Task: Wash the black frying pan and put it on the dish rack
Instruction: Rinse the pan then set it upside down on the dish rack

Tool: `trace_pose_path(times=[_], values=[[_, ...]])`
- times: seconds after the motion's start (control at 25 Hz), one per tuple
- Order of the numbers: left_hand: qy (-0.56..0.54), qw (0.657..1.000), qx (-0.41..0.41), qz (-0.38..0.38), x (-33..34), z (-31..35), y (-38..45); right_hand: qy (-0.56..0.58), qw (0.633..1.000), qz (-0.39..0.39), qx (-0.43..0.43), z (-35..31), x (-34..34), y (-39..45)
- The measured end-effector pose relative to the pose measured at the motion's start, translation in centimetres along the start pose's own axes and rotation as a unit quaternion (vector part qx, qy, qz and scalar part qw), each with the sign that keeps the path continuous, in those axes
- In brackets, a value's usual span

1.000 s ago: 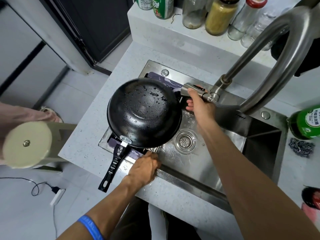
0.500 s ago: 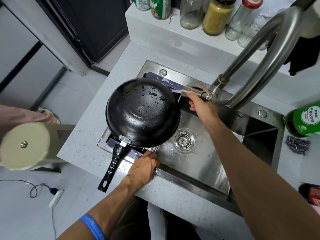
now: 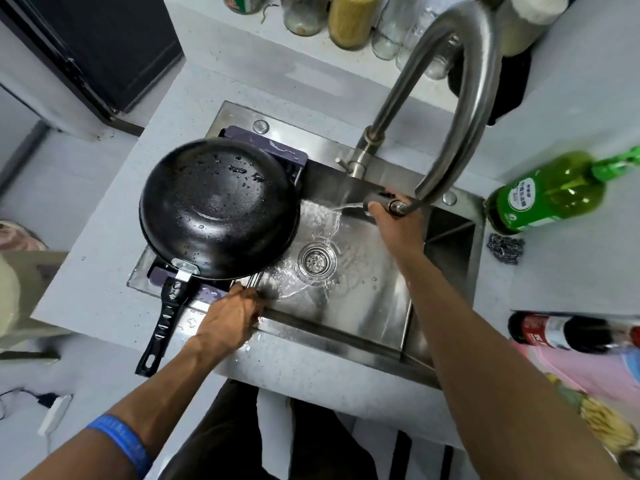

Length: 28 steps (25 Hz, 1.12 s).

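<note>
I see black frying pan (image 3: 218, 209) upside down on dish rack (image 3: 273, 150), sink's nine o'clock. Right hand (image 3: 398, 226) grips spraying faucet head (image 3: 381, 202); left hand (image 3: 232, 313) clutches the rack's edge.

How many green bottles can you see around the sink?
2: a green bottle on the counter right of the sink, and a green-labelled one on the back ledge, cut off by the frame's top edge.

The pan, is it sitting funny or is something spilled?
The frying pan lies upside down on the dish rack, its handle sticking out past the counter edge. Water from the sprayer in the right hand splashes only inside the sink.
</note>
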State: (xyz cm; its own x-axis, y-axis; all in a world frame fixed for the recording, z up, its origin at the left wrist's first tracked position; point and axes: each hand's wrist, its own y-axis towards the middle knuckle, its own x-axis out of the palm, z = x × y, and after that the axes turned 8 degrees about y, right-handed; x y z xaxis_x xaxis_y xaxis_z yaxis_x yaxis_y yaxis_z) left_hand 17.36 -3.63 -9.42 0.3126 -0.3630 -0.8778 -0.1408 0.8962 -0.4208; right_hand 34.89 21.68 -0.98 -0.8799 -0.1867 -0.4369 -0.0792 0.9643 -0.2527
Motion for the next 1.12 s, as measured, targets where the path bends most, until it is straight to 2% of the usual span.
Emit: trace_pose_path(times=[0.12,0.24,0.36,0.6,0.68,0.8,1.0,1.12], values=[[0.009,1.0,0.006,-0.005,-0.3,0.1,0.0,-0.045,0.999,-0.023,-0.018,1.3,-1.4,0.1],[0.028,1.0,-0.004,-0.014,-0.5,0.4,0.0,-0.057,0.998,0.004,-0.009,1.9,-2.3,0.6],[0.041,0.999,-0.001,-0.018,-0.2,0.4,0.0,-0.106,0.994,-0.026,-0.023,2.0,-3.3,0.8],[0.029,1.0,0.001,-0.005,0.1,0.0,-0.1,-0.208,0.978,-0.027,0.004,3.0,-7.5,2.5],[0.025,1.0,-0.003,-0.008,-0.2,0.1,-0.1,-0.271,0.962,-0.036,0.007,3.1,-8.5,2.7],[0.025,1.0,-0.005,-0.003,-0.2,0.0,0.0,-0.365,0.927,-0.09,0.008,3.6,-8.8,3.0],[0.014,1.0,-0.01,0.0,0.0,0.1,-0.2,-0.391,0.912,-0.115,0.049,2.5,-10.8,3.6],[0.008,1.0,-0.002,-0.007,-0.1,0.1,-0.3,-0.38,0.909,-0.16,0.066,2.8,-9.4,1.9]])
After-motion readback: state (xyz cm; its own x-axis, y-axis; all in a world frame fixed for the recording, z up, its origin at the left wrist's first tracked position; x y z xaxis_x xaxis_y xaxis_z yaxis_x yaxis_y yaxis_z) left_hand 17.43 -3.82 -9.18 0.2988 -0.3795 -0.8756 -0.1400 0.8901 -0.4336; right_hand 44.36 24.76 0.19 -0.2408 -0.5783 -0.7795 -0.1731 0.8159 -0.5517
